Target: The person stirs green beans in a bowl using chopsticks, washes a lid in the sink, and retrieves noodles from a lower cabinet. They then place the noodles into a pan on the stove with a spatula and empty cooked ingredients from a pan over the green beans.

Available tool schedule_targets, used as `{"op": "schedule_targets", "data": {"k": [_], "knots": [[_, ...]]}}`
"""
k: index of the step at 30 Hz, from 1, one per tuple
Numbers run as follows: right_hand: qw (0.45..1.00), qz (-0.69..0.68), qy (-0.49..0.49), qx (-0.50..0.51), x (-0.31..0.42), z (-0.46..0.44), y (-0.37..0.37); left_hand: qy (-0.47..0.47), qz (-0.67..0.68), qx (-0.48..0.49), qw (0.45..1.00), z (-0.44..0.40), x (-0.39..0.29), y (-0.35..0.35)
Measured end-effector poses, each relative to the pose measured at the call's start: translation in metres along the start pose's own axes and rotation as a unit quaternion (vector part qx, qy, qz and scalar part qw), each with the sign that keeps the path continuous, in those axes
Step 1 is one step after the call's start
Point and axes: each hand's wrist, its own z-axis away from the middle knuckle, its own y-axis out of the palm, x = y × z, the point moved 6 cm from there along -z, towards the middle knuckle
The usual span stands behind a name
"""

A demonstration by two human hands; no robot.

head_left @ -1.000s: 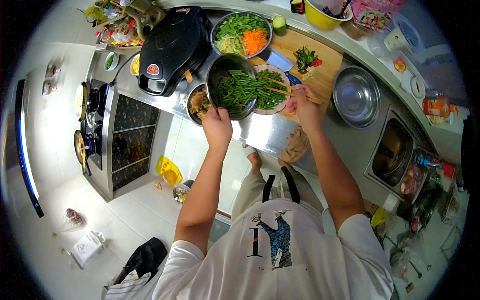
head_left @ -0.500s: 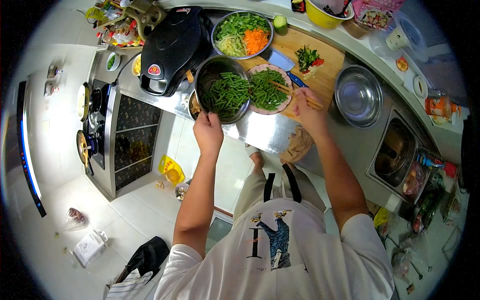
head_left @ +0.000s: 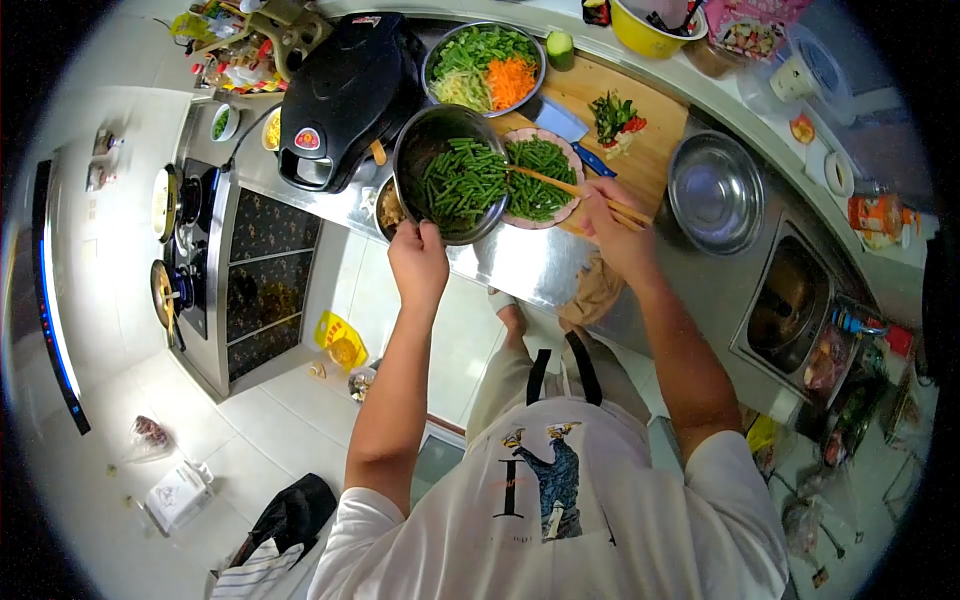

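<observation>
My left hand (head_left: 418,262) is closed on the near rim of a metal bowl (head_left: 416,140), which tilts toward the right. Cut green beans (head_left: 465,183) fill much of the bowl. My right hand (head_left: 618,232) grips a pair of wooden chopsticks (head_left: 548,179), their tips at the beans by the bowl's right rim. Against that rim sits a pink-edged plate (head_left: 572,208) heaped with more cut green beans (head_left: 541,165). Part of the plate is hidden by the bowl. Partly under the bowl's left side, a smaller bowl (head_left: 388,210) holds something brownish.
A cutting board (head_left: 655,125) carries a cleaver (head_left: 562,120) and chopped peppers (head_left: 612,118). Behind the bowl stand a black electric griddle (head_left: 350,95) and a basin of shredded vegetables (head_left: 485,65). To the right are a metal basin (head_left: 715,190) and a sink (head_left: 790,295); a brown cloth (head_left: 597,290) lies at the counter edge.
The chopstick tips have moved left from the plate to the beans at the bowl's rim. The bowl has shifted slightly right, covering more of the plate.
</observation>
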Motion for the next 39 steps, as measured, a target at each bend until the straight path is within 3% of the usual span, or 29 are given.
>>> {"op": "schedule_targets", "data": {"k": [1, 3, 6, 9, 13, 14, 15, 17, 20, 22, 24, 25, 26, 28, 32, 33, 36, 37, 39], "knots": [[1.0, 0.0, 0.001, -0.001, 0.003, -0.004, 0.001, 0.012, -0.028, 0.002, 1.0, 0.001, -0.008, 0.0], [0.986, 0.076, -0.09, 0.115, 0.018, -0.021, 0.022, 0.025, -0.056, 0.005, 0.998, 0.003, -0.018, 0.002], [0.976, 0.028, -0.167, 0.14, 0.042, -0.045, 0.047, 0.046, -0.029, 0.003, 0.999, 0.003, -0.031, 0.006], [0.971, 0.041, -0.192, 0.137, 0.067, -0.06, 0.063, 0.011, -0.026, 0.027, 0.999, 0.001, -0.03, 0.01], [0.961, 0.065, -0.14, 0.228, 0.04, -0.069, 0.079, 0.007, -0.005, 0.022, 1.0, -0.007, -0.015, 0.014], [0.96, 0.067, -0.144, 0.231, 0.039, -0.071, 0.075, -0.022, 0.056, 0.019, 0.998, -0.009, -0.008, 0.015], [0.969, 0.042, -0.137, 0.201, 0.043, -0.072, 0.069, -0.054, 0.115, 0.015, 0.992, -0.008, -0.005, 0.014], [0.978, 0.0, -0.132, 0.159, 0.047, -0.07, 0.066, -0.046, 0.099, 0.016, 0.994, -0.006, -0.006, 0.011], [0.966, 0.01, -0.16, 0.201, 0.024, -0.067, 0.08, -0.023, 0.095, 0.026, 0.995, -0.005, -0.023, 0.008], [0.971, 0.046, -0.144, 0.185, 0.024, -0.067, 0.078, -0.078, 0.106, 0.057, 0.99, -0.004, -0.019, 0.009], [0.975, -0.07, -0.147, 0.149, 0.025, -0.069, 0.075, -0.069, 0.099, 0.064, 0.991, -0.002, -0.023, 0.006], [0.977, 0.005, -0.141, 0.157, 0.02, -0.063, 0.078, -0.054, 0.093, 0.075, 0.991, -0.002, -0.027, 0.006], [0.978, 0.003, -0.141, 0.155, 0.018, -0.056, 0.077, -0.052, 0.091, 0.078, 0.991, -0.004, -0.019, 0.008], [0.972, 0.009, -0.093, 0.214, 0.011, -0.039, 0.082, -0.082, 0.218, 0.094, 0.968, -0.009, 0.002, 0.016], [0.966, -0.035, -0.088, 0.241, 0.01, 0.001, 0.079, -0.086, 0.228, 0.12, 0.962, -0.007, 0.005, 0.014], [0.959, 0.043, -0.127, 0.251, 0.009, 0.012, 0.078, -0.099, 0.238, 0.118, 0.959, -0.007, 0.006, 0.015], [0.971, 0.097, -0.069, 0.208, 0.008, 0.026, 0.063, -0.112, 0.241, 0.123, 0.956, -0.011, 0.012, 0.017], [0.987, 0.015, -0.042, 0.154, -0.001, 0.027, 0.06, -0.113, 0.232, 0.131, 0.957, -0.011, 0.015, 0.017], [0.987, -0.014, -0.02, 0.159, -0.005, 0.037, 0.062, -0.108, 0.234, 0.118, 0.959, -0.01, 0.015, 0.018]]}}
